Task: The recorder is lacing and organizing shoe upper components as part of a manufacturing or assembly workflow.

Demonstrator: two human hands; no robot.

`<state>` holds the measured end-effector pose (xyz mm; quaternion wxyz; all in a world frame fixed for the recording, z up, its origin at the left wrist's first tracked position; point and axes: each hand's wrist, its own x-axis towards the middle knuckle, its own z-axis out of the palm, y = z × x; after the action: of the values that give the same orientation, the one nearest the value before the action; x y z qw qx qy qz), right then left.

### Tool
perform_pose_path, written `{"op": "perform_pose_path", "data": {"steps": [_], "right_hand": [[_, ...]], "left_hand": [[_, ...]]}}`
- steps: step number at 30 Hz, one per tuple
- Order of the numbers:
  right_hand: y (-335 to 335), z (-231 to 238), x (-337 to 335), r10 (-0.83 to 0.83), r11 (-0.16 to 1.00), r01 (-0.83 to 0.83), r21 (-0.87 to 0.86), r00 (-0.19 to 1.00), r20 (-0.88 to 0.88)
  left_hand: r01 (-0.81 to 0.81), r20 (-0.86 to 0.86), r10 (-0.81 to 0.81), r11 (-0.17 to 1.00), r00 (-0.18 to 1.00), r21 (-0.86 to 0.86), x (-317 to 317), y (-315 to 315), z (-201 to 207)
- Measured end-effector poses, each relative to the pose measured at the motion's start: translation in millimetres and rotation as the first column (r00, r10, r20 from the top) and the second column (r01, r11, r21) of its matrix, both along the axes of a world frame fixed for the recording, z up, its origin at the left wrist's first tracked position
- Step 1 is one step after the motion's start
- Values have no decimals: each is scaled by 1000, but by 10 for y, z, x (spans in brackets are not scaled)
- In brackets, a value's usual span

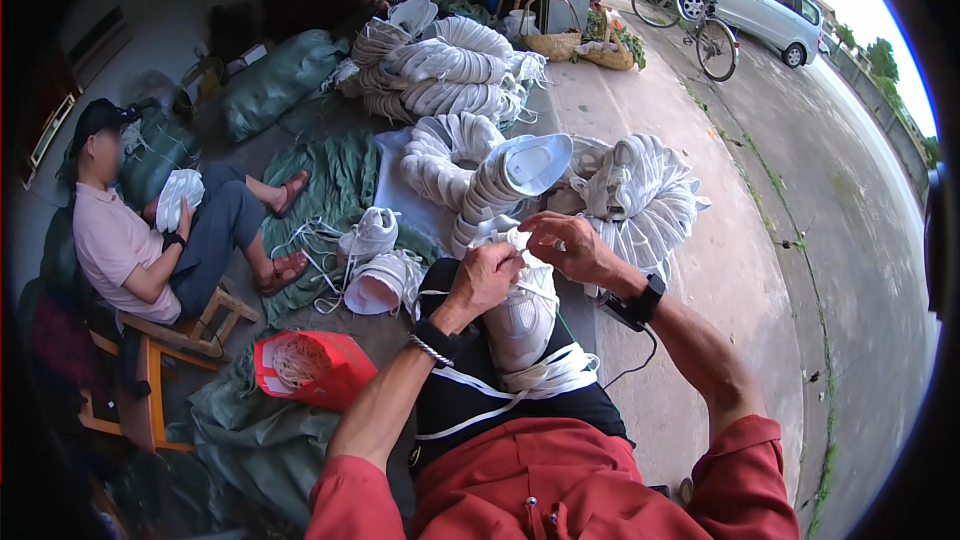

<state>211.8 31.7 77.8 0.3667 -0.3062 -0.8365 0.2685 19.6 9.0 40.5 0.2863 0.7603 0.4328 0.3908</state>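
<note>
Close to where I stand, a person in red sleeves works on a white sneaker [522, 328] lying along the black-clad lap [455, 400], its toe turned toward the body and its opening toward the knees. The left hand [480, 283] has its fingers bent in over the shoe's opening, thumb against forefinger. The right hand [570, 248] hangs just above and beside it, thumb and forefinger brought together, the other fingers loosely curled. I cannot tell whether either one pinches a lace between the tips.

A bundle of white laces [550, 375] rests across the lap against the toe, with loose strands trailing to the lap's left edge. Beside the left forearm stands a red bag [345, 372], open, with pale cords [297, 358] inside.

Beyond the knees, a curved row of nested white shoes [490, 185] runs along the floor, and a ring of white uppers [645, 205] sits to the right, on the pale concrete [700, 380]. Two loose white shoes [375, 285] lie at the near right corner of a green tarp [325, 175]. To the left, a co-worker [120, 240] in a pink shirt sits on a wooden stool [220, 318], holding a white shoe [181, 198].
</note>
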Motion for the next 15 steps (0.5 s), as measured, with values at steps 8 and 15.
{"op": "perform_pose_path", "data": {"steps": [8,15], "right_hand": [[226,-362,77,45,968,38,-246,946,322],[414,-262,-207,30,992,-110,65,694,719]], "left_hand": [[472,-175,-450,873,876,119,685,-830,115],[478,39,-487,834,872,-274,759,-896,221]]}}
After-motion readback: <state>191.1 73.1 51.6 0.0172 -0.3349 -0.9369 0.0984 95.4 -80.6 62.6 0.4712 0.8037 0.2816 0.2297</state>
